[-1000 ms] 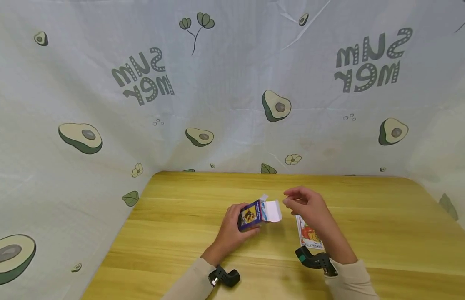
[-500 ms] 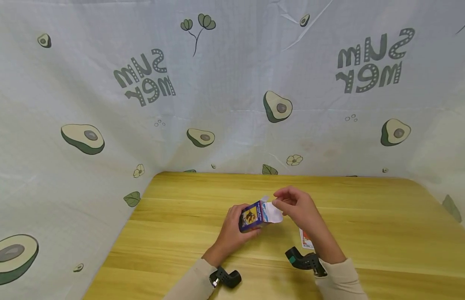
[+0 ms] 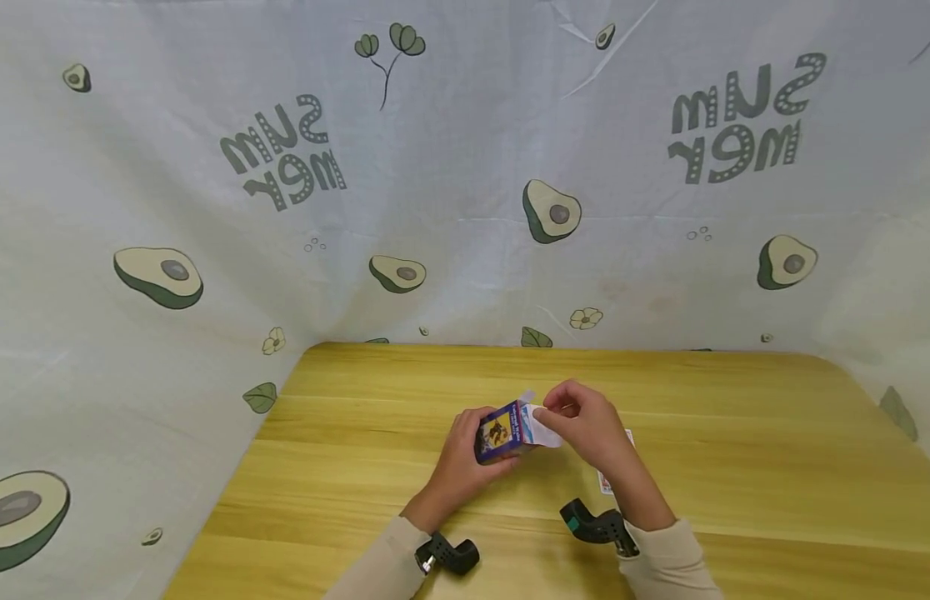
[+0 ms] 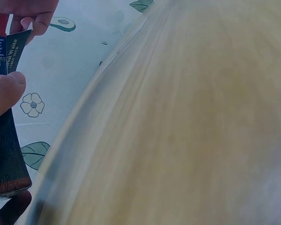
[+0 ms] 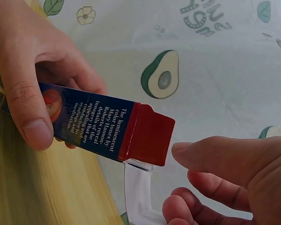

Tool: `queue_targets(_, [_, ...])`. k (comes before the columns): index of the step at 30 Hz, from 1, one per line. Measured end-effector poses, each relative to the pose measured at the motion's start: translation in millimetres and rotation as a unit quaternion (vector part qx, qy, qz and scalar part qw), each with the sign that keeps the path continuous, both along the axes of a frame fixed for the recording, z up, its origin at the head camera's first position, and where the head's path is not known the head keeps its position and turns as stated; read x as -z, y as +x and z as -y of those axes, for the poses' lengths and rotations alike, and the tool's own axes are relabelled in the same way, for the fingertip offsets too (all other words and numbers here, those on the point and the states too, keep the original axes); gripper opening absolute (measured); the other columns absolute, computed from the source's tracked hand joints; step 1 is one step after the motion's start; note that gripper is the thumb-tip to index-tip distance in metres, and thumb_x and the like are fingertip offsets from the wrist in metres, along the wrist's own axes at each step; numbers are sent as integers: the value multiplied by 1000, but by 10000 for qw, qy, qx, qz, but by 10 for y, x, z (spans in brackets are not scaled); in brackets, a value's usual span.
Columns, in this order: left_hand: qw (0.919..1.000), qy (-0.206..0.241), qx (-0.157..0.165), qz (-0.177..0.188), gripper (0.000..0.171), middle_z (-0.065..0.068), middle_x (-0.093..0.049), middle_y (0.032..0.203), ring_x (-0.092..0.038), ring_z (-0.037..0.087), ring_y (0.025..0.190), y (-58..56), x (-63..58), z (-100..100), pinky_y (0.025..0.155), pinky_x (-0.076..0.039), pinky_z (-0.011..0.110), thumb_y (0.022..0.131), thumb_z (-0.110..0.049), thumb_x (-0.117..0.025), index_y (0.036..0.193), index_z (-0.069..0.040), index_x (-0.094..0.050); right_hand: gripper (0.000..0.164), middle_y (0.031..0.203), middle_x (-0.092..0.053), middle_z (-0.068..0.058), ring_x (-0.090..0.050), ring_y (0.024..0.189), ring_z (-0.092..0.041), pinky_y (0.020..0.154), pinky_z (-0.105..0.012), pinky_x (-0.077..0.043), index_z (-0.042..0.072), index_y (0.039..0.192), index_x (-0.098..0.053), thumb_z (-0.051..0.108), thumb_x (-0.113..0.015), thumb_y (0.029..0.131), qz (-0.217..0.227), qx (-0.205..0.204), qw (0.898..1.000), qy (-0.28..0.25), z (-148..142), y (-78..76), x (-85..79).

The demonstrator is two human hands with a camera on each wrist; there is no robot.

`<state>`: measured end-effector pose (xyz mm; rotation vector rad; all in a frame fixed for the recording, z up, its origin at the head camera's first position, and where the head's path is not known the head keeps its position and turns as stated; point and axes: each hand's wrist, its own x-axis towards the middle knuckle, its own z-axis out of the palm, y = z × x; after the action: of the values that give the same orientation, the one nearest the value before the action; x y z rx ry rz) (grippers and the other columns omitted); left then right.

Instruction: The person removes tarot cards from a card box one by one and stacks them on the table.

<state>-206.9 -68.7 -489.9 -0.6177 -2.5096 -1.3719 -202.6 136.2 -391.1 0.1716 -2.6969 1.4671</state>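
Note:
My left hand (image 3: 465, 454) grips a small purple-blue tarot card box (image 3: 497, 433) by its sides, tilted above the table, its opened end facing right. A long white-lined flap (image 3: 538, 429) stands out from that end. In the right wrist view a short red flap (image 5: 152, 136) sticks out too, with a bent white flap (image 5: 138, 190) below it. My right hand (image 3: 585, 425) is at the opened end, its fingertips overlapping the white flap. Its thumb (image 5: 201, 157) stands apart from the fingers, close to the red flap. A printed card (image 3: 605, 483) lies under the right forearm, mostly hidden.
The wooden table (image 3: 360, 467) runs back to a hanging white sheet (image 3: 450, 167) printed with avocados. Black wrist cameras sit on both wrists, the left camera (image 3: 453, 556) and the right camera (image 3: 592, 525) jutting inward over the table.
My right hand has moved left and slightly down to the box's open flap. Its forearm covers more of the card on the table. My left hand and the box have stayed nearly still.

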Motion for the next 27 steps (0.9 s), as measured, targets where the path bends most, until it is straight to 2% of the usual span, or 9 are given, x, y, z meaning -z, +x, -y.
queue_targets(10, [10000,11,18,-92,70,-3,-50,122,-44,12,104,-1,9,6,90,-42,32,77,-39,-80,133,-16,-45,20,84,-62,-3,-56,77,-19,61,-30,-47,9,87,-61,22,-76,83,130,-73,9991,399,77,25,70])
queue_targets(19, [9996,3,48,-284,71,-4,-50,121,-44,11,103,-19,35,12,88,-42,31,77,-40,-81,133,-16,-45,19,84,-61,-3,-55,77,-19,60,-29,-47,9,85,-60,19,-76,83,197,20,9988,452,140,30,121])
queue_targets(27, [9997,-47,60,-222,70,-3,-50,122,-44,12,105,-11,25,8,90,-42,31,77,-40,-80,133,-16,-45,17,84,-61,-3,-55,78,-20,59,-29,-46,10,84,-60,18,-75,83,290,109,9982,508,134,25,129])
